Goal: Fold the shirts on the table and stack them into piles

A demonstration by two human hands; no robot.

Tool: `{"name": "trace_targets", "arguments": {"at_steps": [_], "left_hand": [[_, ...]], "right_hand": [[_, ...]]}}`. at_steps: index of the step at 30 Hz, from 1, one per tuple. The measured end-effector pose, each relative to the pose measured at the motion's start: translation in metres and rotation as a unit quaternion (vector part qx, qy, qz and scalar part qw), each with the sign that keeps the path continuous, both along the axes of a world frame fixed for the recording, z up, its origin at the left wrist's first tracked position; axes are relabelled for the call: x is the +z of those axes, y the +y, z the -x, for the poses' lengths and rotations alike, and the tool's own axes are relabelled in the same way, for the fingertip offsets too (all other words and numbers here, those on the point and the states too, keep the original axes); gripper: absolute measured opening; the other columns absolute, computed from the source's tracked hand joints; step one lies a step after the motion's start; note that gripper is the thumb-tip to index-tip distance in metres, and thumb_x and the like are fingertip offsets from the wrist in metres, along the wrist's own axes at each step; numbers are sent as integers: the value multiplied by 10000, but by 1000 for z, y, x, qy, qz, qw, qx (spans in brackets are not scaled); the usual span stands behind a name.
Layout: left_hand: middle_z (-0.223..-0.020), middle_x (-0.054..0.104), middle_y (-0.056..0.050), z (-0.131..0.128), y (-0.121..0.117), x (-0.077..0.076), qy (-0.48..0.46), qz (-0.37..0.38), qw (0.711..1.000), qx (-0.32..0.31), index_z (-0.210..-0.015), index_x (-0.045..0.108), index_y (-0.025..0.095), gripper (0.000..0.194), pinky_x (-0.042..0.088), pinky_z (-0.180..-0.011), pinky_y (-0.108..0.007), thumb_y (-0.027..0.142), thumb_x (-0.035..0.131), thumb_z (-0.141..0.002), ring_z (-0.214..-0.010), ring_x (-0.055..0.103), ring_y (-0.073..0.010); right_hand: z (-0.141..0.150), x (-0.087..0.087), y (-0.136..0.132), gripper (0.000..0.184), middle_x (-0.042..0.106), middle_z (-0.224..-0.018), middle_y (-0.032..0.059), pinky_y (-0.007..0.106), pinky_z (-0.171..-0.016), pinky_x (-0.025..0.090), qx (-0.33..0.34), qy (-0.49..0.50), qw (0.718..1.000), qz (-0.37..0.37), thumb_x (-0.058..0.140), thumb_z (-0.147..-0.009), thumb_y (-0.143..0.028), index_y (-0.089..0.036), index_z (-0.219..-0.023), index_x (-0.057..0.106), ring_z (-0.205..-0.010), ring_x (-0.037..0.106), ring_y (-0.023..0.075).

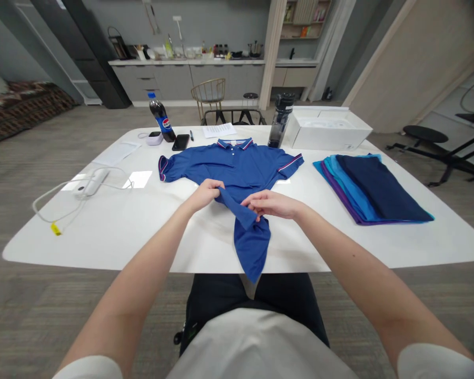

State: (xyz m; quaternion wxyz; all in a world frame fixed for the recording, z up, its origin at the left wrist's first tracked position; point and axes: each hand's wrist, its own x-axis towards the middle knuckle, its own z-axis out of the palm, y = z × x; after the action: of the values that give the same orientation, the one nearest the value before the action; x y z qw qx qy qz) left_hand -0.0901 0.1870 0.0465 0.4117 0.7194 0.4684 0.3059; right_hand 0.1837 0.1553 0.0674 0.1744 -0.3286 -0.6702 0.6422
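Note:
A blue polo shirt (237, 163) with a red and white trimmed collar lies face up on the white table (142, 231), collar away from me. Its lower part is bunched into a narrow fold that hangs over the near table edge. My left hand (206, 192) is closed on the shirt's fabric at the left of the bunched fold. My right hand (269, 204) grips the same fold just to the right, fingers curled over the cloth.
A stack of folded shirts (373, 189) in dark blue, teal and purple lies at the right. At the back stand a cola bottle (161, 120), a phone (180, 142), a pen, papers, a dark tumbler (279, 120) and a white box (327, 130). A white cabled device (90, 183) lies left.

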Motion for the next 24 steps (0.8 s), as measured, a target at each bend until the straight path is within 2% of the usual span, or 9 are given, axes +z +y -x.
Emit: {"name": "trace_targets", "arguments": {"at_steps": [3,5,7,11,14,17,20,22,24], "left_hand": [[-652,609,-4,41,-22,10,50,43,998,-15,-677,643,176,202,468,-681,-289,229,455,-627,-681,569,-174],[-725,667,-18,52,-39,12,125,52,990,-34,-727,697,186,254,477,-715,-289,266,457,-707,-745,608,-192],[-819,712,-29,45,-59,7,207,28,978,-29,-823,729,208,302,486,-747,-292,336,455,-815,-813,640,-210],[-1062,728,-74,4,-96,-15,340,-85,936,18,-1064,673,237,352,482,-764,-308,521,523,-919,-926,669,-244],[-1027,727,-87,-7,-114,-25,393,-76,916,2,-1069,645,245,294,464,-723,-307,487,544,-937,-875,679,-247],[-830,709,-33,20,-119,-18,372,3,926,-61,-884,662,254,167,431,-669,-273,413,610,-884,-769,655,-207],[-669,642,8,63,-117,-1,357,87,925,-102,-661,636,247,188,385,-589,-254,404,707,-736,-663,594,-176],[-626,630,15,80,-116,9,376,146,908,-111,-614,645,246,230,375,-561,-252,447,743,-670,-617,572,-171],[-671,670,1,79,-116,13,380,152,907,-101,-672,686,249,278,395,-581,-256,523,724,-706,-639,599,-181]], "right_hand": [[11,-18,-11,343,726,-983,98,331,-785,543,-106,-97,978,-149,574,-968,-422,-148,-1102,733,-779,655,175],[16,-37,-14,237,710,-1097,102,359,-934,511,-174,-181,921,-297,579,-943,-241,-163,-1102,736,-964,653,207],[20,-54,-19,286,687,-1195,94,365,-1033,462,-161,-232,883,-375,591,-904,-139,-181,-1155,721,-1102,621,221],[25,-71,-30,252,678,-1184,90,343,-999,470,-106,-261,876,-392,601,-967,-271,-187,-1188,686,-1088,621,218],[15,-71,-36,258,669,-1105,90,310,-895,474,-122,-289,861,-399,485,-1036,-349,-194,-1138,664,-983,629,202],[-11,-66,-36,183,662,-975,55,277,-789,449,-96,-324,858,-388,509,-1010,-287,-204,-1077,658,-845,610,178],[-40,-59,-38,131,647,-870,22,264,-736,429,-49,-349,860,-369,612,-916,-238,-206,-1027,672,-778,591,170],[-51,-53,-43,159,656,-884,25,271,-749,437,-31,-355,858,-370,656,-850,-222,-207,-1005,687,-797,597,181],[-49,-50,-49,206,677,-961,48,292,-820,453,-15,-330,858,-393,683,-806,-217,-203,-1011,698,-892,612,209]]}}
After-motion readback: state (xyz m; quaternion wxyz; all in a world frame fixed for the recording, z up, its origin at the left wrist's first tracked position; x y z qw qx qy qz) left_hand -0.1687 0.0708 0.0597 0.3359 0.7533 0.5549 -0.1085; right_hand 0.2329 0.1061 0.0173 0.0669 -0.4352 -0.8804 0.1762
